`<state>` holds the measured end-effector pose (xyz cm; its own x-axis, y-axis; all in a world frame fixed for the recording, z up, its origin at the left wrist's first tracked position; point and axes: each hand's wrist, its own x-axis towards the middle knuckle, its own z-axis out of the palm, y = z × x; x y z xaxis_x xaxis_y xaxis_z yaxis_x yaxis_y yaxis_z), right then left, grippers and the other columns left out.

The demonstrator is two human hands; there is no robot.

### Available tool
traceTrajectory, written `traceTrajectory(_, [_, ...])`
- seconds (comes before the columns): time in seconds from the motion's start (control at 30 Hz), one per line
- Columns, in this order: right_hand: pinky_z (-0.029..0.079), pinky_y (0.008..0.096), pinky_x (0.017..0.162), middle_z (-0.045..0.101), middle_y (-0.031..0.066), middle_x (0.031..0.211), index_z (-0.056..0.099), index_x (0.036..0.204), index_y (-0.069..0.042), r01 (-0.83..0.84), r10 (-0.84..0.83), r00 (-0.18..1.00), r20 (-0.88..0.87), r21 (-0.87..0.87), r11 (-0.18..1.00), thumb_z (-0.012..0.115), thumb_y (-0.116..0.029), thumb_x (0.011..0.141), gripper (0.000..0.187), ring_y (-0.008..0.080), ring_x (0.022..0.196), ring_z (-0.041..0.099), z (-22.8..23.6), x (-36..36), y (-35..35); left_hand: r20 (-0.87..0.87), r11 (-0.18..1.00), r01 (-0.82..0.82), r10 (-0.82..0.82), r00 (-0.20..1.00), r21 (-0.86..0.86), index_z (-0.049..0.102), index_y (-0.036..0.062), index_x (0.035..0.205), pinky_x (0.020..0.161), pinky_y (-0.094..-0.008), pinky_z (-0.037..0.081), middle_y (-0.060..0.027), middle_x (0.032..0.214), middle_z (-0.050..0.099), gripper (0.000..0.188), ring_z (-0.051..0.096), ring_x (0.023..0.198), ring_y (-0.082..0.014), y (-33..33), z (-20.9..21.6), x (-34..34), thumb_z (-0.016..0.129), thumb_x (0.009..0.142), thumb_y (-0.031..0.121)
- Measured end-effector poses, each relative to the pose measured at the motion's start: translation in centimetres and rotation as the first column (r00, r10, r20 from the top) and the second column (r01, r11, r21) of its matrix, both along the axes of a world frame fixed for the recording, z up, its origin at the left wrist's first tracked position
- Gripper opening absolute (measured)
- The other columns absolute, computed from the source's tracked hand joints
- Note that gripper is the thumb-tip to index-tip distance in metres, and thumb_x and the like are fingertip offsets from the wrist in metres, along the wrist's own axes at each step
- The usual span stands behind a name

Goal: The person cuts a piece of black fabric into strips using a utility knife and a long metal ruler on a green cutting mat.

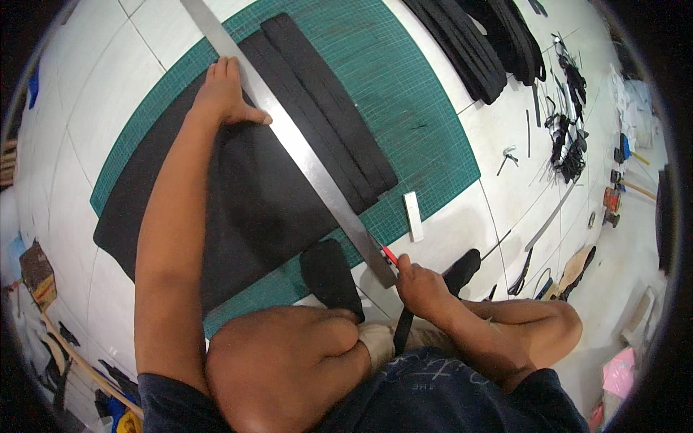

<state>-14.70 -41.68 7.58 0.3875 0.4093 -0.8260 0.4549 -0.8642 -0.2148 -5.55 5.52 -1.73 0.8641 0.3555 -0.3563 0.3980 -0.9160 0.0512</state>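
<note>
A long metal ruler (307,159) lies slantwise over a large sheet of black fabric (267,195) on a green cutting mat (426,123). With fingers and thumb spread, my left hand (225,94) presses on the ruler's far part. My right hand (426,287) is closed around a red-bodied cutter knife (390,254), held against the ruler's near end. The blade tip is too small to make out. Right of the ruler, folded or cut black strips (328,108) lie side by side on the mat. A small white bar (413,216) rests near the mat's right edge.
My bent legs (281,361) border the near side of the mat. Black fabric bundles (469,50) lie on the white tiled floor (498,144) at the far right, with a heap of black scraps (567,144) beyond. A loose black piece (330,278) sits beside my knee.
</note>
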Motion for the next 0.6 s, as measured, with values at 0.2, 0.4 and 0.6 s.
traceTrajectory(0.2, [0.049,0.0574,0.068,0.065,0.027,0.087,0.042,0.108,-0.005,0.36,-0.371,0.929,-0.007,0.264,0.895,0.053,-0.023,0.099,0.024,0.049,0.079,0.065,2.6,3.2,3.0,0.075,0.998,-0.035,0.04,0.996,-0.058,0.034,-0.0053,0.149,0.116,-0.0461,0.037,-0.0266,0.153,0.037,0.128,0.036,0.143,-0.0408,0.4,0.2,0.5,0.086,0.056,0.065])
traceTrajectory(0.4, [0.048,0.0555,0.071,0.063,0.027,0.086,0.045,0.116,-0.005,0.654,-0.647,0.749,-0.147,0.322,0.684,0.053,-0.027,0.102,0.027,0.0516,0.084,0.061,-1.2,1.8,0.7,0.352,0.983,-0.165,0.183,0.918,-0.078,0.058,0.0028,0.133,0.1,-0.0478,0.048,-0.0242,0.126,0.061,0.061,0.06,0.118,-0.0412,4.3,-0.5,5.0,0.067,0.087,0.043])
traceTrajectory(0.6, [0.049,0.0477,0.066,0.064,0.0234,0.083,0.045,0.114,-0.005,0.538,-0.553,0.827,-0.104,0.431,0.724,0.056,-0.024,0.102,0.025,0.0451,0.077,0.065,-3.5,0.4,0.5,0.299,0.988,-0.126,0.146,0.943,-0.085,0.072,0.0081,0.107,0.093,-0.046,0.051,-0.0192,0.111,0.065,0.028,0.063,0.107,-0.0382,5.9,-2.1,7.3,0.072,0.085,0.026])
